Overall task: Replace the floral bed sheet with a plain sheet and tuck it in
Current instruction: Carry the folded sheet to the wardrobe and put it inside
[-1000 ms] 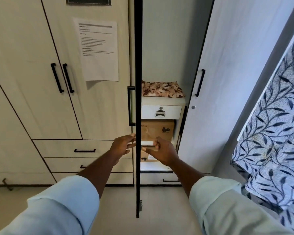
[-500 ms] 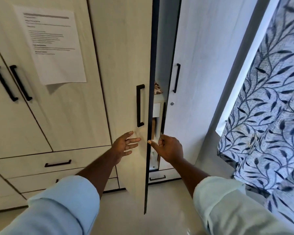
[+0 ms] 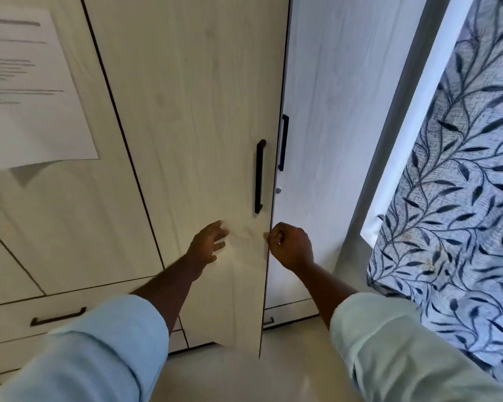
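Hands are both up at the wardrobe as I am watching through the head view. The left hand (image 3: 208,242) is lying wide, fingers straight and spread against the face of the wardrobe door (image 3: 201,126), just below its black handle (image 3: 259,177). It is blurred, so I cannot tell how firmly it is pressing. The right hand (image 3: 291,245) is bunched, fingers curled in, with a fingertip touching the door's free edge; I cannot tell whether it is gripping that edge or only nudging it. Pale blue sleeves (image 3: 108,343) are filling the near corners of the view.

The door is standing slightly ajar: its lower corner is jutting out over the pale floor (image 3: 230,378), and only a thin dark gap is showing between its edge and the right-hand door (image 3: 325,140). That door is carrying its own black handle (image 3: 283,142), with a small round lock (image 3: 278,190) just below it. Far to the left a printed paper notice (image 3: 26,91) is hanging on another door, its lower edge curling away, and below it a drawer (image 3: 57,316) with a dark pull is sitting at the near left.

On the right, leaf-print fabric (image 3: 462,198) is hanging beside a bright strip of window (image 3: 413,134). Neither bed sheet is showing from here — I cannot tell where the floral sheet or the plain sheet is lying.
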Demonstrator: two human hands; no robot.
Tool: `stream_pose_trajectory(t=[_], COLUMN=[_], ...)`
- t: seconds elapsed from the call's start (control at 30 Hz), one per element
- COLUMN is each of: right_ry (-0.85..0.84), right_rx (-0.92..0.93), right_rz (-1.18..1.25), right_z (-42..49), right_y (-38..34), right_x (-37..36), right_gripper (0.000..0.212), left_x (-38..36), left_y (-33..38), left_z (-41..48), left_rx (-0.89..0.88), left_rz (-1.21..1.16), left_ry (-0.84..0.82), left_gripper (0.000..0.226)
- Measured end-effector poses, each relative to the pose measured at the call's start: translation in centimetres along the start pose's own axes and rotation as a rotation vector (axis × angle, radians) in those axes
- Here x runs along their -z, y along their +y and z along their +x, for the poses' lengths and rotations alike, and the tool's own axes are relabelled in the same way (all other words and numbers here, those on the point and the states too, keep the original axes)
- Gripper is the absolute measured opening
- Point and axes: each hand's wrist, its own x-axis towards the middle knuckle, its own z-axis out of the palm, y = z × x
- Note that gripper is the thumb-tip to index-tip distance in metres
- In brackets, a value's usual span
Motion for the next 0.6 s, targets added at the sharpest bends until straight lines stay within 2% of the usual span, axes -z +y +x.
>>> stream_pose_trajectory(t=[0.1, 0.23, 0.37, 0.5, 0.6], right_ry=[-0.013, -0.079, -0.061, -0.026, -0.041], right_rx=[-0.007, 0.012, 0.067, 0.064, 0.041], right_rz=[-0.021, -0.072, -0.106, -0.107, -0.129], right_z=[2.6, 6.5, 9.0, 11.7, 13.5], right_y=[1.8, 3.3, 4.4, 5.3, 5.5], right_x=[-0.5, -1.1, -1.8, -2.8, -3.2], right_gripper=[0.032, 0.047, 0.049, 0.05, 0.055], left_x=[0.4, 0.5, -0.7, -1.4, -1.2], left_y=[-0.2, 0.8, 1.7, 1.5, 0.8], left_z=[2.7, 6.1, 8.5, 11.7, 14.1], left_rx=[0.011, -0.005, -0.088, -0.13, -0.164], left_rz=[0.075, 0.069, 0.024, 0.123, 0.308], left_ry=[-0.001, 0.098, 0.203, 0.309, 0.392], left_gripper=[0.042, 0.044, 0.04, 0.057, 0.051])
